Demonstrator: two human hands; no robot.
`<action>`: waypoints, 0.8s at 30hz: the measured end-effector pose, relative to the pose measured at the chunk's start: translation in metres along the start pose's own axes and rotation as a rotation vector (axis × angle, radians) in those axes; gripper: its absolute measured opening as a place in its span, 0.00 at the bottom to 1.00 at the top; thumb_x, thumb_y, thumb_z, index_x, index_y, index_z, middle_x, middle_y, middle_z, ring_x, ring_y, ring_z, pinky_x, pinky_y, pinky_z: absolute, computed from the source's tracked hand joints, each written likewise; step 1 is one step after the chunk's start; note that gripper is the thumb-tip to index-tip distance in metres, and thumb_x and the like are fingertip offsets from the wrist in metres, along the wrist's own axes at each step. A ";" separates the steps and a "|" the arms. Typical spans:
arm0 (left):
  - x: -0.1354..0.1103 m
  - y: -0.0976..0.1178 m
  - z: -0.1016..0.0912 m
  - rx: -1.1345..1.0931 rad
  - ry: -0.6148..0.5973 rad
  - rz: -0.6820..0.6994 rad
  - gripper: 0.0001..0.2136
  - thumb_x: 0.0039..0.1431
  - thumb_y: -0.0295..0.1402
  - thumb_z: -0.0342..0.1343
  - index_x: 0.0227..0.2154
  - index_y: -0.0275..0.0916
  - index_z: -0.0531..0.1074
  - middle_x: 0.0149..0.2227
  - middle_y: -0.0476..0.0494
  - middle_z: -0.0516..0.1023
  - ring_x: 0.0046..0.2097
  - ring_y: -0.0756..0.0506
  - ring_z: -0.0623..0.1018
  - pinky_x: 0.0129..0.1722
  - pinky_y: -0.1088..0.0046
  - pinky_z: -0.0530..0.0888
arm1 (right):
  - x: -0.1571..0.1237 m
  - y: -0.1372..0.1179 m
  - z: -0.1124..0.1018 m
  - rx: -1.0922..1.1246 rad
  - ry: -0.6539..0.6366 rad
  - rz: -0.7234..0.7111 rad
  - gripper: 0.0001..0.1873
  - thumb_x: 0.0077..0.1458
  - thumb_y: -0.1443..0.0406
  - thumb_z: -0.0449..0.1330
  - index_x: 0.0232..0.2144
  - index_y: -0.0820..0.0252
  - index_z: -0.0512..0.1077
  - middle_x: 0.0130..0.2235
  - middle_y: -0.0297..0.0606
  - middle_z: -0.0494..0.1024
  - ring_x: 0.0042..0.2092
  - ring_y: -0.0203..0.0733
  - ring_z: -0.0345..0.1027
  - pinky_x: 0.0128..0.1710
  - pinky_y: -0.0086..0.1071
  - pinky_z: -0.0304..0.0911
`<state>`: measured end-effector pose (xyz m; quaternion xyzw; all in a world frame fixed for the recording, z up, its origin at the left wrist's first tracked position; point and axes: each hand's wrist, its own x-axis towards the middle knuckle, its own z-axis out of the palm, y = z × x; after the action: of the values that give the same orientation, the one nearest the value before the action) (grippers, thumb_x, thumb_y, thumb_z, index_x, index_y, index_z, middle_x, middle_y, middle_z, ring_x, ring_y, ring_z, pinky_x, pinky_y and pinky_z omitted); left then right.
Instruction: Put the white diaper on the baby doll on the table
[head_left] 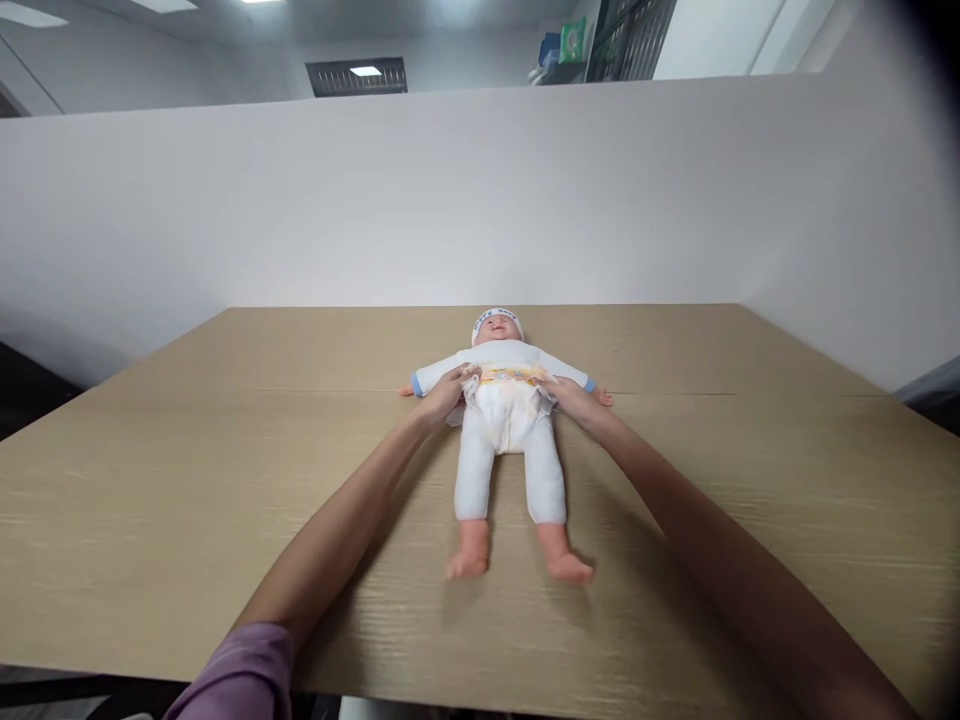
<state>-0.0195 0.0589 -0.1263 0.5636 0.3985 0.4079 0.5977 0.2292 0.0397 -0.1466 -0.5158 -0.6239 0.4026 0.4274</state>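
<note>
A baby doll (504, 350) in a white suit with blue cuffs and a white printed cap lies on its back on the table, feet towards me. Around its hips is a white diaper (510, 412) with a yellow-orange patterned waistband. At the diaper's left side my left hand (448, 391) is closed, fingers on the ruffled edge by the waist. My right hand (571, 394) is at the opposite side, its fingers on the diaper's right edge near the waistband. Fingertips of both hands are partly hidden against the diaper.
The wide tan table (225, 480) reaches back to a white partition (480, 200). A thin seam crosses the tabletop near the doll's arms. Beyond the partition, a green package (572, 41) sits high on a shelf.
</note>
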 end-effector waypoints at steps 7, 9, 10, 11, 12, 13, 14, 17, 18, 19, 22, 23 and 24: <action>-0.047 0.001 -0.004 -0.007 -0.102 -0.082 0.22 0.46 0.50 0.70 0.30 0.36 0.74 0.31 0.45 0.76 0.35 0.46 0.76 0.37 0.70 0.72 | -0.054 -0.004 -0.020 -0.004 -0.103 0.145 0.27 0.55 0.44 0.66 0.48 0.53 0.81 0.44 0.39 0.85 0.48 0.55 0.79 0.48 0.43 0.74; -0.050 0.004 -0.009 0.023 -0.086 -0.087 0.22 0.44 0.50 0.71 0.32 0.36 0.75 0.32 0.44 0.77 0.35 0.46 0.76 0.37 0.69 0.72 | -0.064 -0.006 -0.026 -0.048 -0.052 0.115 0.27 0.53 0.43 0.68 0.46 0.53 0.81 0.42 0.40 0.86 0.46 0.54 0.78 0.45 0.42 0.74; -0.050 0.007 -0.013 0.041 -0.062 -0.083 0.23 0.44 0.50 0.71 0.34 0.37 0.76 0.34 0.44 0.78 0.36 0.45 0.76 0.37 0.70 0.72 | -0.069 -0.006 -0.028 -0.061 -0.025 0.088 0.27 0.52 0.42 0.68 0.45 0.53 0.80 0.41 0.41 0.86 0.44 0.53 0.78 0.43 0.41 0.74; -0.049 0.010 -0.016 0.062 -0.031 -0.074 0.23 0.44 0.49 0.71 0.37 0.37 0.76 0.35 0.43 0.79 0.37 0.45 0.77 0.37 0.69 0.72 | -0.074 -0.005 -0.030 -0.071 0.000 0.063 0.28 0.51 0.41 0.68 0.43 0.54 0.80 0.40 0.42 0.85 0.42 0.52 0.78 0.41 0.41 0.73; -0.049 0.013 -0.020 0.084 0.003 -0.061 0.24 0.45 0.50 0.71 0.40 0.38 0.76 0.38 0.43 0.80 0.38 0.45 0.77 0.38 0.69 0.73 | -0.079 -0.003 -0.032 -0.074 0.020 0.044 0.29 0.50 0.40 0.67 0.41 0.56 0.79 0.39 0.42 0.85 0.41 0.51 0.78 0.40 0.40 0.73; -0.048 0.018 -0.022 0.108 0.037 -0.043 0.24 0.46 0.50 0.70 0.41 0.39 0.76 0.40 0.42 0.81 0.39 0.44 0.77 0.40 0.68 0.73 | -0.086 0.000 -0.034 -0.090 0.051 0.029 0.29 0.50 0.40 0.66 0.40 0.57 0.78 0.38 0.43 0.85 0.40 0.50 0.77 0.40 0.40 0.72; -0.049 0.023 -0.023 0.135 0.069 -0.018 0.23 0.49 0.50 0.68 0.42 0.40 0.76 0.43 0.41 0.81 0.41 0.44 0.77 0.42 0.67 0.74 | -0.094 0.003 -0.037 -0.133 0.099 0.017 0.28 0.51 0.41 0.65 0.39 0.57 0.77 0.36 0.43 0.84 0.38 0.48 0.77 0.40 0.39 0.71; -0.058 0.042 -0.012 0.217 0.144 0.080 0.19 0.56 0.49 0.64 0.43 0.41 0.75 0.51 0.41 0.79 0.49 0.41 0.76 0.51 0.64 0.73 | -0.117 0.017 -0.043 -0.412 0.269 -0.020 0.21 0.57 0.45 0.62 0.36 0.56 0.75 0.35 0.40 0.83 0.35 0.45 0.76 0.39 0.38 0.68; -0.062 0.048 -0.003 0.275 0.155 0.139 0.17 0.59 0.48 0.63 0.43 0.42 0.76 0.53 0.42 0.79 0.51 0.41 0.75 0.53 0.63 0.72 | -0.123 0.021 -0.044 -0.514 0.306 -0.033 0.19 0.58 0.46 0.61 0.35 0.55 0.75 0.35 0.39 0.83 0.34 0.45 0.75 0.37 0.37 0.66; -0.066 0.053 0.008 0.360 0.148 0.221 0.15 0.61 0.46 0.61 0.44 0.43 0.76 0.54 0.43 0.78 0.53 0.41 0.75 0.55 0.62 0.71 | -0.127 0.025 -0.045 -0.591 0.327 -0.042 0.19 0.59 0.46 0.60 0.35 0.54 0.75 0.34 0.38 0.82 0.33 0.45 0.75 0.36 0.37 0.65; -0.074 0.058 0.048 0.735 -0.003 0.518 0.11 0.68 0.43 0.56 0.46 0.45 0.75 0.53 0.45 0.79 0.56 0.40 0.73 0.60 0.59 0.67 | -0.131 0.031 -0.044 -0.659 0.346 -0.024 0.20 0.60 0.45 0.60 0.36 0.53 0.75 0.30 0.36 0.80 0.33 0.47 0.75 0.33 0.36 0.61; -0.074 0.056 0.060 0.860 -0.063 0.584 0.11 0.68 0.42 0.55 0.46 0.45 0.75 0.52 0.45 0.79 0.56 0.40 0.72 0.61 0.58 0.66 | -0.130 0.032 -0.043 -0.667 0.356 -0.008 0.20 0.59 0.45 0.60 0.36 0.53 0.75 0.29 0.36 0.80 0.33 0.47 0.75 0.32 0.35 0.60; -0.073 0.054 0.070 0.962 -0.107 0.611 0.11 0.68 0.42 0.55 0.46 0.45 0.75 0.52 0.44 0.79 0.56 0.39 0.72 0.60 0.57 0.65 | -0.129 0.032 -0.041 -0.675 0.368 0.009 0.19 0.59 0.45 0.60 0.36 0.53 0.75 0.29 0.36 0.80 0.33 0.48 0.75 0.32 0.35 0.59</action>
<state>0.0187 -0.0319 -0.0682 0.8815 0.3276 0.3059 0.1483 0.2913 -0.0800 -0.1792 -0.6939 -0.6318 0.0773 0.3367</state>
